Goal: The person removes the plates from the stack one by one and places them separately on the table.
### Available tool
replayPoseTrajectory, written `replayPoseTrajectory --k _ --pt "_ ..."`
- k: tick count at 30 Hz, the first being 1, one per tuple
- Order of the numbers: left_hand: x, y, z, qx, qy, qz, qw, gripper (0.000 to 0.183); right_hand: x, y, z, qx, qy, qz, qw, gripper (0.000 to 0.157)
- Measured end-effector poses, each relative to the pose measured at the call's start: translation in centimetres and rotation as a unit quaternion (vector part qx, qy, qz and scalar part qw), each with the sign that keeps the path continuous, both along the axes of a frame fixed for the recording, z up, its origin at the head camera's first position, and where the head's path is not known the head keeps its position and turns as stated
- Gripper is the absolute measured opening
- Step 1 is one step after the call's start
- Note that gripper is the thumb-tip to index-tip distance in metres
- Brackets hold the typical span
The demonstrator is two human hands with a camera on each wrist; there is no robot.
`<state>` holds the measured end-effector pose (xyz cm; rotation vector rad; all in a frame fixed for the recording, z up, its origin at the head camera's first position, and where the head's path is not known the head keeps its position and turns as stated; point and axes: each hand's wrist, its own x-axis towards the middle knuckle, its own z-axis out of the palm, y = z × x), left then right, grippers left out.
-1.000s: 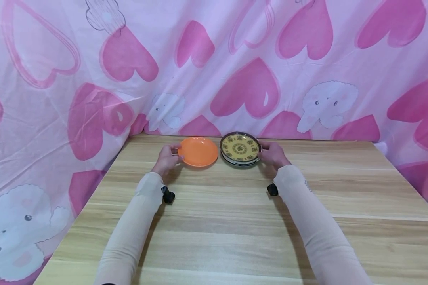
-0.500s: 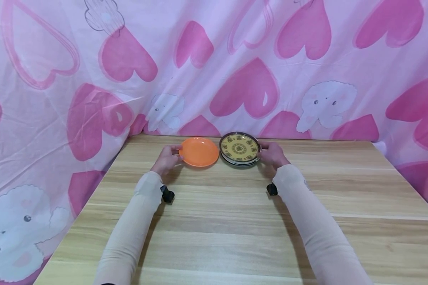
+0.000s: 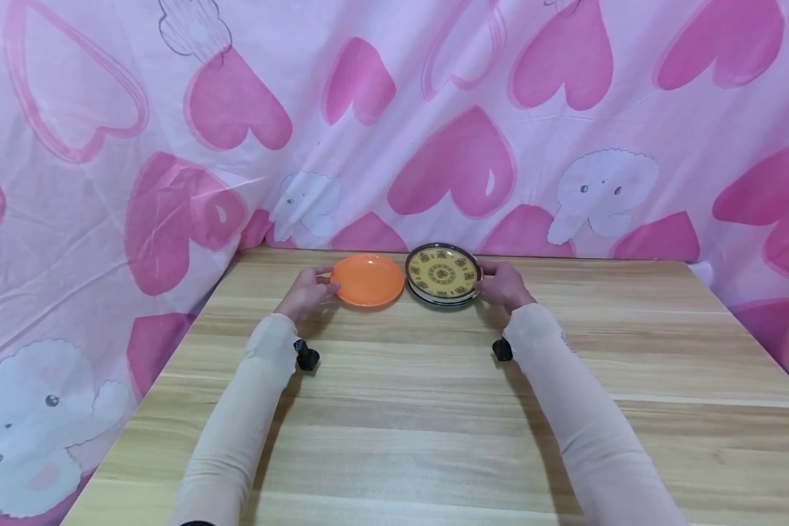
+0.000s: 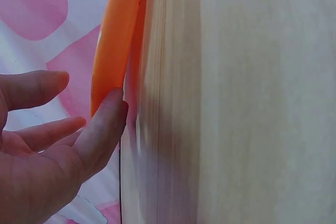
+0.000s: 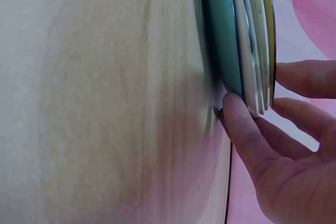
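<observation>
An orange plate (image 3: 368,280) lies at the back of the table, its right rim close against a stack of several plates (image 3: 443,274). The topmost plate is yellow with a dark rim and pattern; the lowest shows a teal outside (image 5: 223,30) in the right wrist view. At the orange plate's left rim is my left hand (image 3: 307,291), its thumb (image 4: 104,121) touching the edge while the other fingers stand spread and apart from it. My right hand (image 3: 505,285) grips the stack's right side, thumb low and fingers at the upper rims.
The wooden table (image 3: 394,424) stretches from the plates toward me. Behind and to the left hangs a pink curtain (image 3: 361,161) with hearts, meeting the table's back edge just beyond the plates. A black wrist device (image 3: 307,356) sits by the left cuff.
The orange plate has shifted slightly right toward the stack. My left hand and forearm have since drawn back slightly left. The right hand and stack look nearly unmoved.
</observation>
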<state>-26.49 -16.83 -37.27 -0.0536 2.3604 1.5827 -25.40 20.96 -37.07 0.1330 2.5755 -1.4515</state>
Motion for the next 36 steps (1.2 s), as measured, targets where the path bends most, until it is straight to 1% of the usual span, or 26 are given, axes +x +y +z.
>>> replayPoseTrajectory --k 3,7,11,19,22,27,31,36 --pt "0.00 -0.01 0.13 0.003 -0.002 0.002 1.0000 0.059 0.03 -0.05 0.01 0.003 0.002 0.000 1.000 0.066" --pt "0.04 -0.02 0.33 0.003 -0.007 0.008 0.9999 0.059 -0.12 -0.12 -0.10 -0.006 -0.007 -0.003 1.000 0.065" --pt "0.11 0.01 0.34 -0.005 -0.007 0.010 0.9999 0.057 -0.27 -0.06 -0.24 -0.003 -0.006 -0.005 1.000 0.066" --pt "0.12 0.08 -0.10 -0.031 0.018 -0.003 0.9994 0.051 -0.14 -0.11 -0.21 0.002 -0.001 -0.005 1.000 0.065" --pt "0.06 0.11 -0.17 -0.028 0.020 -0.001 0.9994 0.050 0.00 -0.13 -0.10 -0.001 -0.001 -0.005 1.000 0.066" --pt "0.05 0.17 -0.08 -0.036 0.018 -0.006 0.9992 0.051 0.16 -0.13 0.04 -0.009 -0.005 -0.010 1.000 0.067" --pt "0.05 0.17 -0.05 -0.042 0.019 -0.011 0.9989 0.052 0.14 -0.17 0.04 -0.004 -0.007 -0.009 1.000 0.067" --pt "-0.03 0.10 0.04 -0.048 0.016 -0.007 0.9987 0.055 0.04 -0.17 0.09 -0.002 -0.012 -0.007 1.000 0.065"
